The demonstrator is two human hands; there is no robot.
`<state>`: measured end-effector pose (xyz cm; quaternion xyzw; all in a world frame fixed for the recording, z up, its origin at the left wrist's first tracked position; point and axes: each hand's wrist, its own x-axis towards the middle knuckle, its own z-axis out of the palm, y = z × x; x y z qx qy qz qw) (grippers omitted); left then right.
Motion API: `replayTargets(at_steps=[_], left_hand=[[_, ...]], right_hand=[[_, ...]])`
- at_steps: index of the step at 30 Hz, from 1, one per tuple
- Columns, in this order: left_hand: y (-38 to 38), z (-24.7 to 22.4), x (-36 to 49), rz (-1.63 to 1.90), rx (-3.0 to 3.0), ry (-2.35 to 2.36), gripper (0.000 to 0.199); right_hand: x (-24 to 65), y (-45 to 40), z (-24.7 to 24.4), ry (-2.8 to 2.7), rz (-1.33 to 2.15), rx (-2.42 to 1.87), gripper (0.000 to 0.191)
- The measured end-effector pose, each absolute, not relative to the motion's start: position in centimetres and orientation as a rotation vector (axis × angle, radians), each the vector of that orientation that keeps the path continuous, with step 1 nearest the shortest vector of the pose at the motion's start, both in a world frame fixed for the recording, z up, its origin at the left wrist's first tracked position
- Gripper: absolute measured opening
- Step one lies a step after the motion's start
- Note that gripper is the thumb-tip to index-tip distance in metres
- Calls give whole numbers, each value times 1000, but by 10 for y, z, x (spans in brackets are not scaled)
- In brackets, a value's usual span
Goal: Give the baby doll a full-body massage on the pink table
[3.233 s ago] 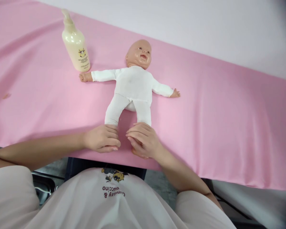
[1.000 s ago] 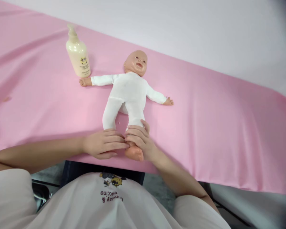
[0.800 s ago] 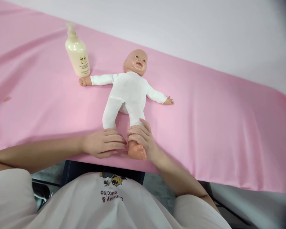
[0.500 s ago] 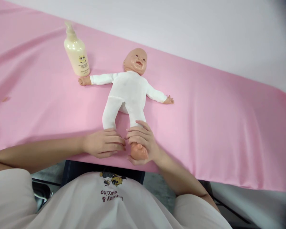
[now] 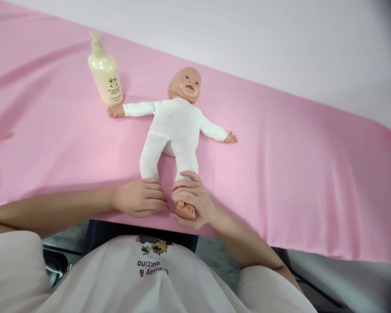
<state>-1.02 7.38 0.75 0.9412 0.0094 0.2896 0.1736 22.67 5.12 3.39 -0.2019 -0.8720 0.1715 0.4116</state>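
Observation:
A baby doll [image 5: 177,121] with a white cloth body lies on its back, head away from me and arms spread. My left hand [image 5: 143,198] covers the lower end of the doll's leg on the left, its fingers curved over it; the foot there is hidden. Around the other lower leg my right hand [image 5: 193,200] is wrapped, and the bare foot [image 5: 185,209] shows between thumb and fingers. A cream pump bottle [image 5: 106,76] stands beside the doll's hand on the left.
A pink cloth [image 5: 299,174] with folds covers the table, its near edge just in front of my body. Beyond it lies a white surface [image 5: 247,39]. A small orange-brown spot [image 5: 8,136] shows at the far left.
The foot in my right hand has turned and its toes now show more. My right hand has shifted slightly toward me. My left hand has moved slightly left.

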Motion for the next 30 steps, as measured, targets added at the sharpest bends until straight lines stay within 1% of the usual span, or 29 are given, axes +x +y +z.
replayTargets(at_steps=[7,15,20,23,27,30], left_hand=[[74,13,-5,983,2654,71,25],[73,10,-7,915,2667,99,26],[73,11,-7,890,2673,115,26],[72,14,-5,902,2676,107,25],[72,14,-3,914,2645,85,24],[72,11,-4,874,2635,65,28]], right_hand=[[228,48,32,-2214,446,-559,18],[234,50,30,-2182,547,-505,8],[235,50,29,-2239,585,-501,12],[231,49,30,-2248,588,-545,3],[225,46,30,-2251,647,-479,20],[223,45,29,-2314,647,-469,21]])
